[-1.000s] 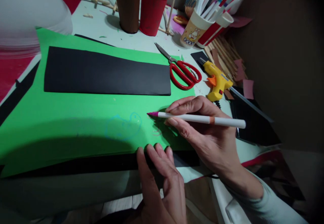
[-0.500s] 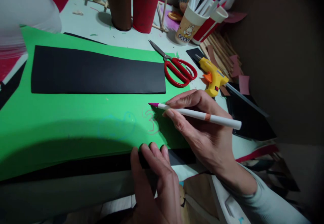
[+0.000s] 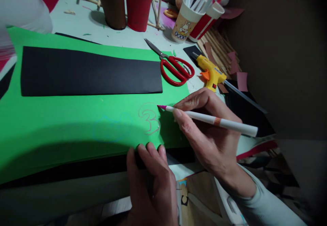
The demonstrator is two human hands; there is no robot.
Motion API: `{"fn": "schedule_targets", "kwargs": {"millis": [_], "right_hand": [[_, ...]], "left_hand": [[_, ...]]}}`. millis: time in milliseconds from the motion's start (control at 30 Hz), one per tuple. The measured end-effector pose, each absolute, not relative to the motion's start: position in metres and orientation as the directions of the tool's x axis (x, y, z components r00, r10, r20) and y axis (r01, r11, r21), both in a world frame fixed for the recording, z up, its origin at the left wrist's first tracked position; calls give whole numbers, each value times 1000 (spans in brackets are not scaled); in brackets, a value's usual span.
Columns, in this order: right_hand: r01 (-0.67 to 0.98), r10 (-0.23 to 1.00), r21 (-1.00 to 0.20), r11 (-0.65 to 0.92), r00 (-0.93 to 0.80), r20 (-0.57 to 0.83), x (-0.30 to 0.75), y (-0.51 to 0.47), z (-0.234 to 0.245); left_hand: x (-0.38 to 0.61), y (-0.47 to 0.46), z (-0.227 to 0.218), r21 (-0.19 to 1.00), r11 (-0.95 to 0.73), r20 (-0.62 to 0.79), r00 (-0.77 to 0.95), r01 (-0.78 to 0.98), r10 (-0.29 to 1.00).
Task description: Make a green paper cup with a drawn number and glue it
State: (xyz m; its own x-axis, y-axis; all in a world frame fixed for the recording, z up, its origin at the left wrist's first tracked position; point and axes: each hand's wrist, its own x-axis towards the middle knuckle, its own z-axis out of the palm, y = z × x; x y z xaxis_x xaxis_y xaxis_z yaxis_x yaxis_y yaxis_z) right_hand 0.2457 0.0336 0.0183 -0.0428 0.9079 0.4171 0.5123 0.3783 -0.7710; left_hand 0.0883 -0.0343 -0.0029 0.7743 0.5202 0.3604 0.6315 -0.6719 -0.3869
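My right hand [image 3: 212,127] is closed around a white marker [image 3: 201,117] with a magenta tip, held in a writing grip. Its tip is at the upper right of a thin-lined figure 3 [image 3: 149,118], partly outlined, on a green sheet [image 3: 61,113]. Left of the 3 is a faint blue drawn outline [image 3: 112,127]. My left hand [image 3: 153,181] rests with its fingers stretched out on the sheet's near edge, below the 3. A black strip of paper [image 3: 89,71] lies across the green sheet, with red-handled scissors [image 3: 176,67] at its right end.
A yellow glue gun [image 3: 211,71] lies right of the scissors. Behind stand a brown cup [image 3: 112,4], a red cup [image 3: 139,6] and a rabbit-print cup [image 3: 186,23] of markers. Wooden sticks [image 3: 217,45] and black sheets [image 3: 247,113] lie at the right.
My right hand has moved the marker slightly right, and an outline now curves over the top of the 3 that was only begun before. The whole view has shifted a little; my left hand stays at the edge.
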Motion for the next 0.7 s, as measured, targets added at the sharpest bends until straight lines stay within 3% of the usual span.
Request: {"fn": "schedule_targets", "kwargs": {"millis": [133, 300, 467, 633, 700], "right_hand": [[538, 905, -753, 378, -43, 423, 246, 30, 20], [549, 902, -745, 379, -37, 431, 246, 26, 21], [553, 918, -758, 346, -32, 395, 246, 21, 22], [518, 924, -781, 350, -53, 379, 246, 19, 22], [510, 927, -787, 347, -60, 370, 246, 19, 22]], "left_hand": [[92, -39, -13, -322, -625, 468, 693, 711, 547], [92, -39, -14, -392, -644, 395, 752, 657, 527], [90, -39, -12, -330, -663, 413, 734, 672, 539], [92, -39, -14, -381, -660, 405, 759, 647, 510], [94, -41, -18, -349, -648, 447, 728, 677, 520]]}}
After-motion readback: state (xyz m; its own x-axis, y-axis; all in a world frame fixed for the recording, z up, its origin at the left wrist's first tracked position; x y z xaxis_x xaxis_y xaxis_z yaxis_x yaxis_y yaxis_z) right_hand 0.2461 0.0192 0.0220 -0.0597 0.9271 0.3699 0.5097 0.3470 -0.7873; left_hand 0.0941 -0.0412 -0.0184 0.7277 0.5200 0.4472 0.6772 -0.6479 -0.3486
